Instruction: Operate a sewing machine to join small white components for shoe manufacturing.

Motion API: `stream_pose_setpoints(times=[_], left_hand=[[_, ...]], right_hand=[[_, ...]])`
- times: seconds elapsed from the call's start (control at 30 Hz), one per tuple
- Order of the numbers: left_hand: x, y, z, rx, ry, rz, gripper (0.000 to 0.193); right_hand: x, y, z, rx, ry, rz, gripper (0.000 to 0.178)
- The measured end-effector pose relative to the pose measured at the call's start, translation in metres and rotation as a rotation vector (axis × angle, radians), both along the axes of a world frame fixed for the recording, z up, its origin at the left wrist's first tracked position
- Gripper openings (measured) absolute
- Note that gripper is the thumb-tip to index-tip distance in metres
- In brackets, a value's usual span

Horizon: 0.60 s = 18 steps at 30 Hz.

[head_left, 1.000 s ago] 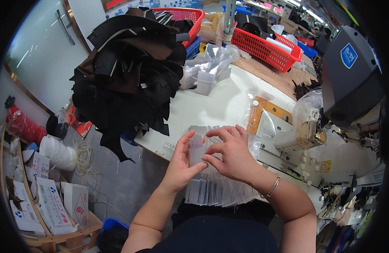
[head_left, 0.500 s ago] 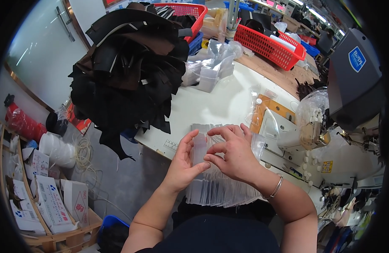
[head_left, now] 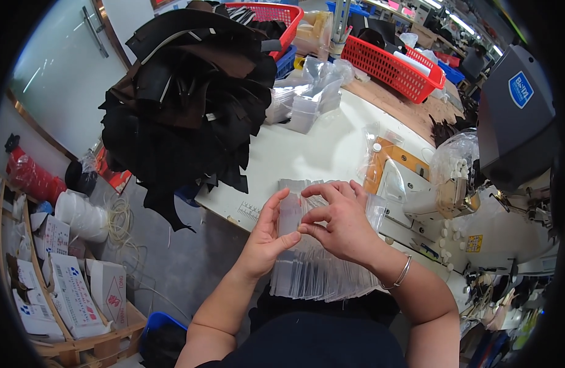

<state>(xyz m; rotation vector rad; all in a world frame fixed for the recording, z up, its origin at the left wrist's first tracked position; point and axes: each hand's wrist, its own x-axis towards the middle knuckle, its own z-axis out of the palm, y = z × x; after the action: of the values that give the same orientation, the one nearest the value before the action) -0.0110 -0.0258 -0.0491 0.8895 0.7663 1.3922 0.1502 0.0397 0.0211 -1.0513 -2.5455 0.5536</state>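
A fanned stack of clear plastic pieces [head_left: 322, 276] lies in front of me, partly over the table's near edge. My left hand [head_left: 267, 236] curls round the left side of the upper pieces, thumb on one side and fingers on the other. A flat translucent piece [head_left: 288, 211] shows between both hands. Thumb and index of my right hand [head_left: 339, 221] pinch at the edge of that piece, while its other fingers spread over the stack. What lies beneath the right palm is hidden. A bracelet circles my right wrist.
A tall heap of black and brown cut pieces [head_left: 184, 104] covers the table's left. More clear plastic [head_left: 307, 101] lies behind. A sewing machine [head_left: 448, 199] stands at the right. Red baskets [head_left: 386, 69] are at the back, boxes [head_left: 74, 294] at lower left.
Both hands keep nearly the same place. The translucent piece between them shows a little more plainly, and the right fingertips have shifted slightly.
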Motion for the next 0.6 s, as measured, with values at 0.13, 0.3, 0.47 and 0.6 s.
stream_pose_setpoints(times=[0.13, 0.3, 0.47, 0.6], left_hand=[[-0.0012, 0.0000, -0.0008, -0.009, -0.038, -0.017, 0.076], [-0.0016, -0.0011, -0.0003, 0.004, 0.016, -0.017, 0.078], [-0.0011, -0.0009, 0.0027, 0.003, 0.033, -0.022, 0.078], [-0.0022, -0.0021, 0.0043, -0.020, 0.030, -0.024, 0.077]], right_hand=[[0.0002, -0.0002, -0.0005, -0.002, -0.010, 0.002, 0.009], [0.0002, -0.0006, -0.0016, 0.014, -0.023, -0.001, 0.010], [-0.0011, -0.0007, -0.0005, 0.010, -0.032, -0.001, 0.011], [-0.0026, -0.0016, -0.0001, 0.002, -0.043, 0.005, 0.014]])
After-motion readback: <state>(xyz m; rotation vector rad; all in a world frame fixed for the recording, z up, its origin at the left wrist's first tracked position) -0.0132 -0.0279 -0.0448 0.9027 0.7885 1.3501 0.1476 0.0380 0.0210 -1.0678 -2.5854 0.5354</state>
